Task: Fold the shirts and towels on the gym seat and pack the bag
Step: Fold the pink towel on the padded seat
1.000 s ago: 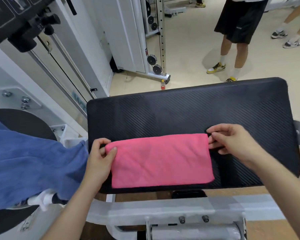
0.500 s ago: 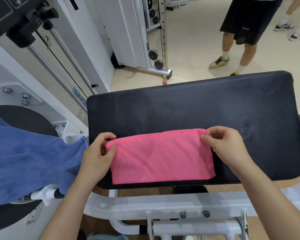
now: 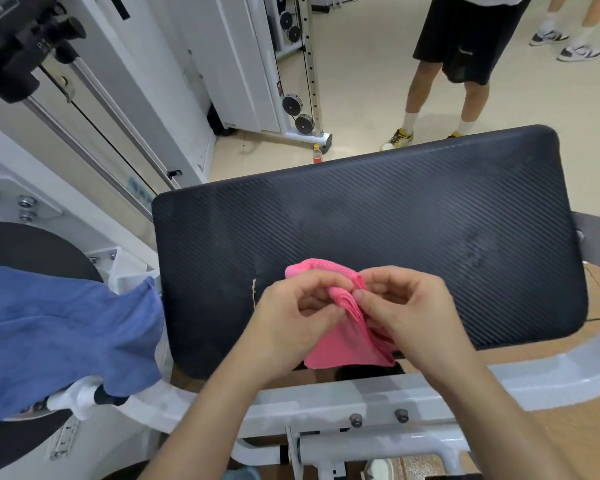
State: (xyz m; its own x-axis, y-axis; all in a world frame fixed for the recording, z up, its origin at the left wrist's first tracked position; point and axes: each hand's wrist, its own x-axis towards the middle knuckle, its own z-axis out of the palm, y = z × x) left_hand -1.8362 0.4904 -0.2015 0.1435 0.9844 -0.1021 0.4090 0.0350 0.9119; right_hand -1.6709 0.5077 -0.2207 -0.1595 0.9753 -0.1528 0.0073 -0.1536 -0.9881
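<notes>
Gym floor (image 3: 361, 81), beige. White cable machine (image 3: 243, 64) at back left. White steel frame (image 3: 361, 393) runs under the near edge of the view.

Black padded seat (image 3: 395, 220) fills mid-frame, ribbed surface, lying flat.

Blue cloth (image 3: 56, 334) is draped over the machine part left of the seat, unfolded. Its right edge is just beside the seat's left end.

Bystander (image 3: 465, 39) in black shorts and yellow shoes stands beyond the seat's far edge. More feet at top right.

Pink towel (image 3: 347, 344) is at the seat's near edge, centre. It is bunched into several layers and gathered up between both hands. The lower part fans down to the near edge of the seat; cannot tell whether it rests on the padding. A fold pokes out above the left knuckles.

Left hand (image 3: 291, 320) has its fingers curled, thumb and forefinger pinching the stacked top edge of the towel from the left.

Right hand (image 3: 409, 313) does the same from the right, fingers curled, pinch closed on the same edge. The two sets of fingertips nearly touch, with the layered edge between them. Both hands sit on top of the towel and hide its middle.

Small pale tear (image 3: 253, 292) in the padding, just left of the left hand.

Bottle (image 3: 317, 154) upright on the floor by the machine foot.

Two bolts (image 3: 378, 418) on the frame below the wrists.
</notes>
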